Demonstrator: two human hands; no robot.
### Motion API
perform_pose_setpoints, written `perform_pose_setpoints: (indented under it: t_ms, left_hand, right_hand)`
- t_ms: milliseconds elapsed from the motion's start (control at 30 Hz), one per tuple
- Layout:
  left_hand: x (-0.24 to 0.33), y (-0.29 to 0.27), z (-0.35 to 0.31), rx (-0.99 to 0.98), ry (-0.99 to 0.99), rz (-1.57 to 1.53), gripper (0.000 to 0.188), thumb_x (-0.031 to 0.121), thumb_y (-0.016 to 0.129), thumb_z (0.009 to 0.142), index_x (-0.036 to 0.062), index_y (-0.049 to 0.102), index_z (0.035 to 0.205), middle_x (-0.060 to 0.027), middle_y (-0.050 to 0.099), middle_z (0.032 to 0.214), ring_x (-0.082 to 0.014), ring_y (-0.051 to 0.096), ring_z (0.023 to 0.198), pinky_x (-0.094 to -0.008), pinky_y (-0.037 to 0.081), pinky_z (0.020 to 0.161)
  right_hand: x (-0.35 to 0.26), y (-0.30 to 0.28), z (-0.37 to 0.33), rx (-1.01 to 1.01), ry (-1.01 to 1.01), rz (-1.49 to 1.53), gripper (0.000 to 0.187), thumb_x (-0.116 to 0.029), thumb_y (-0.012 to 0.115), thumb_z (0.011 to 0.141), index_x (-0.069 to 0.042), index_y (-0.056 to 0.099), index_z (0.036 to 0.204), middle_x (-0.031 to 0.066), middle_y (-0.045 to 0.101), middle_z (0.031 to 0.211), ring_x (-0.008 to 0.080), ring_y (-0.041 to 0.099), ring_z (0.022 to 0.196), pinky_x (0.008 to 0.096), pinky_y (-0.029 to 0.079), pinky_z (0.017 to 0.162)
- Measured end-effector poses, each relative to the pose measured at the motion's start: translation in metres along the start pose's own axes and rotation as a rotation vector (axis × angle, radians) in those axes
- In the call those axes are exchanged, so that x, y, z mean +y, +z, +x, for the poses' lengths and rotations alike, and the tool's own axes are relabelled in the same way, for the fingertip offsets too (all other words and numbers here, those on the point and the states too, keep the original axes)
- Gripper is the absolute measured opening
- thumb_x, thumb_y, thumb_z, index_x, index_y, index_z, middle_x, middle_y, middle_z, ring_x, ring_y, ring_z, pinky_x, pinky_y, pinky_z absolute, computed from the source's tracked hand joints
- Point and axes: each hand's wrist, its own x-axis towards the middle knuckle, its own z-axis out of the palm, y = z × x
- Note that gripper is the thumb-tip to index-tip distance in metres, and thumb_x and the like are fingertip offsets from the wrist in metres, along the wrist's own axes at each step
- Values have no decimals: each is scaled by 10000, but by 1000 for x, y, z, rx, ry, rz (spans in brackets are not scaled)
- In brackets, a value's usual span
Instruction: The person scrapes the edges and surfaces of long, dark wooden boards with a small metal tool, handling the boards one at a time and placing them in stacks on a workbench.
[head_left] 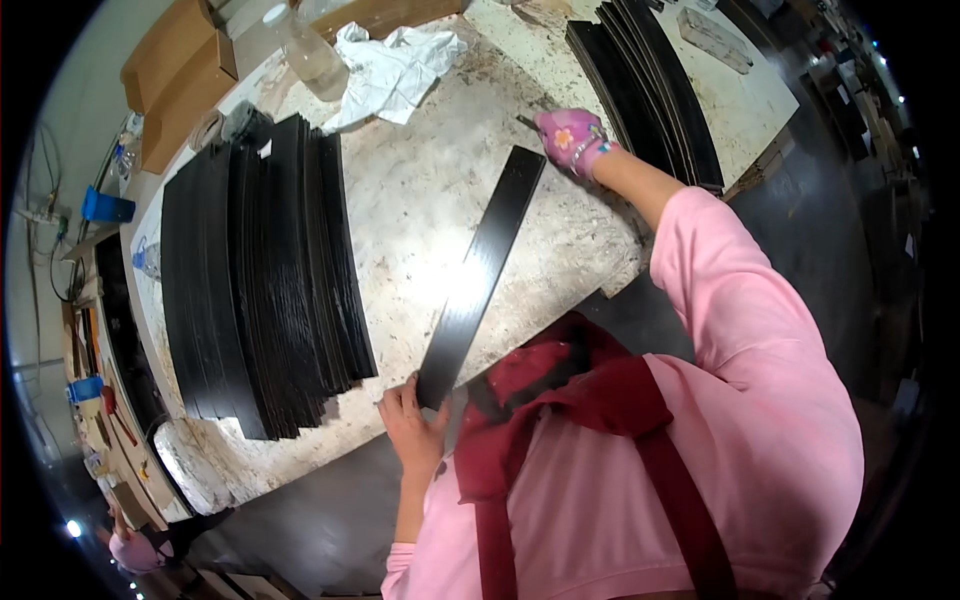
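A glossy black plank lies slantwise across the stained white worktable. At its near end, my bare left hand grips it, fingers on one side and thumb on the other. My right hand, in a pink flowered glove, is closed just beyond the plank's far end, apart from it. A short dark tip pokes out of that hand; what it belongs to is hidden. A large stack of black planks stands on edge to the left. Another row of black planks sits at the far right.
At the back are a clear bottle, a crumpled white cloth and an open cardboard box. A pale block rests beyond the right-hand planks. Blue bins are at far left. Another person is at lower left.
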Motion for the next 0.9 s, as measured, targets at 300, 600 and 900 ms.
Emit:
perform_pose_setpoints:
  t_ms: [300,600,900]
  left_hand:
    - [-12,7,2,-25,37,-14,589,175,796,661,44,561,1184,-137,506,989,-330,504,894,-409,434,789]
    - [-12,0,2,-111,11,17,607,192,788,675,26,536,1202,-163,515,1065,-347,515,951,-414,433,833]
    - [87,20,122,-121,181,23,901,401,806,663,-34,406,1342,-254,464,1247,-418,458,1138,-469,378,966]
  right_hand:
    - [23,18,-2,1,89,78,189,-218,479,887,-69,580,828,175,604,681,336,621,633,466,496,601]
    - [2,18,-25,-31,91,163,158,-163,501,862,-85,629,815,166,638,717,320,643,646,430,518,579]
    - [-3,34,-66,162,318,834,234,-282,545,917,-71,607,998,193,641,847,356,622,808,418,485,730]
